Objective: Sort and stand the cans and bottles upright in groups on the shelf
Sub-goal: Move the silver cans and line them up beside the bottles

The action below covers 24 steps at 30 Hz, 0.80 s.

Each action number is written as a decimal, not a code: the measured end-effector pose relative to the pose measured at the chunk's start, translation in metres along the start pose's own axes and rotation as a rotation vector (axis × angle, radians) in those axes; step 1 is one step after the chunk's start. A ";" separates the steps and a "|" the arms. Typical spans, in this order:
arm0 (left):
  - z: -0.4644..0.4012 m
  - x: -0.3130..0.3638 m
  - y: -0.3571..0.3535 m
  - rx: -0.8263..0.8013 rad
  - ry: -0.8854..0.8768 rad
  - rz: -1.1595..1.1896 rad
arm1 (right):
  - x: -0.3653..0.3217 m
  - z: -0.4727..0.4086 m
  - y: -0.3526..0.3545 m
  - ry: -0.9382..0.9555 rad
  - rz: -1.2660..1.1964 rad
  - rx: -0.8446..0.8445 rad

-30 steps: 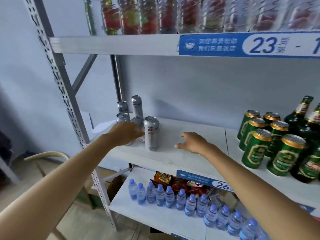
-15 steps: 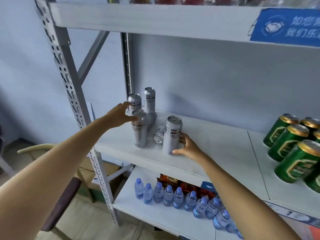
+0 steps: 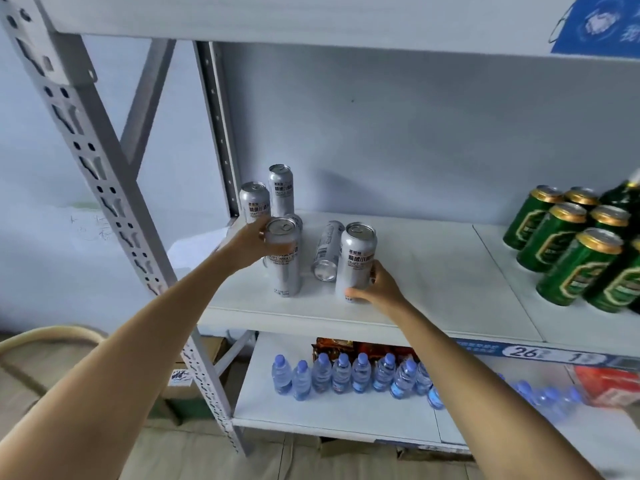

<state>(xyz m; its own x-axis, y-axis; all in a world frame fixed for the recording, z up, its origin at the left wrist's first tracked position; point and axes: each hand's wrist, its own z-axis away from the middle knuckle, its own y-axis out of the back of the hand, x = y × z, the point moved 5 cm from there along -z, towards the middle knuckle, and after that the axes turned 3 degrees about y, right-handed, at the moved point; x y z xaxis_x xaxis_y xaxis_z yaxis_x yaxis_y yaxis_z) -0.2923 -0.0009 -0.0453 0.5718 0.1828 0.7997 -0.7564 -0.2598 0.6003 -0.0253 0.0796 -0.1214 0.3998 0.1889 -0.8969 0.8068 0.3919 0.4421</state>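
Note:
Several silver cans stand at the left end of the white middle shelf (image 3: 433,271). My left hand (image 3: 247,245) wraps the upper part of an upright front silver can (image 3: 284,261). My right hand (image 3: 375,289) grips the lower right side of another upright silver can (image 3: 356,258). Between them one silver can (image 3: 327,251) lies on its side, its base facing me. Two more silver cans (image 3: 266,199) stand upright at the back, near the post. A further can behind the left one is mostly hidden.
Green cans with gold tops (image 3: 568,244) and dark green bottles (image 3: 623,199) stand grouped at the right. Small water bottles (image 3: 346,374) and snack packets (image 3: 332,344) fill the lower shelf. A perforated grey upright (image 3: 104,188) frames the left side.
My left hand has come forward from the back cans and closed on the front left can. My right hand keeps its hold low on the right can. The view has moved closer.

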 end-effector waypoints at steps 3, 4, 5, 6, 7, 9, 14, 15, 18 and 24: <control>0.005 0.006 0.000 0.052 -0.025 -0.014 | 0.005 0.006 0.000 -0.043 -0.022 0.093; 0.005 0.007 -0.002 0.055 -0.019 -0.001 | 0.006 0.009 0.000 -0.047 -0.019 0.119; 0.004 0.007 -0.003 0.059 -0.020 0.003 | 0.005 0.014 0.001 -0.048 -0.015 0.142; 0.003 0.007 -0.004 0.067 -0.026 0.005 | 0.006 0.017 0.003 -0.053 -0.016 0.163; 0.003 0.008 -0.005 0.072 -0.031 0.003 | 0.008 0.021 0.005 -0.059 -0.021 0.181; 0.005 0.008 -0.006 0.089 -0.030 -0.001 | 0.011 0.027 0.009 -0.064 -0.037 0.203; 0.016 0.018 -0.012 0.108 -0.041 0.004 | 0.014 0.041 0.023 -0.053 -0.049 0.241; 0.019 0.023 -0.013 0.113 -0.046 0.002 | 0.014 0.044 0.029 -0.050 -0.042 0.249; 0.025 0.043 -0.018 0.104 -0.075 -0.008 | 0.019 0.050 0.048 -0.031 -0.015 0.269; 0.041 0.111 -0.061 0.078 -0.128 -0.009 | 0.032 0.076 0.120 0.023 -0.009 0.319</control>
<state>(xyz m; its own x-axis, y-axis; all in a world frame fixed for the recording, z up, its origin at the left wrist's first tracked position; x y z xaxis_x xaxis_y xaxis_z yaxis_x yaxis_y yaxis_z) -0.1693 -0.0038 0.0066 0.6182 0.0648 0.7833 -0.7268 -0.3325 0.6011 0.1175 0.0641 -0.0969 0.3852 0.2089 -0.8989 0.9073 0.0924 0.4102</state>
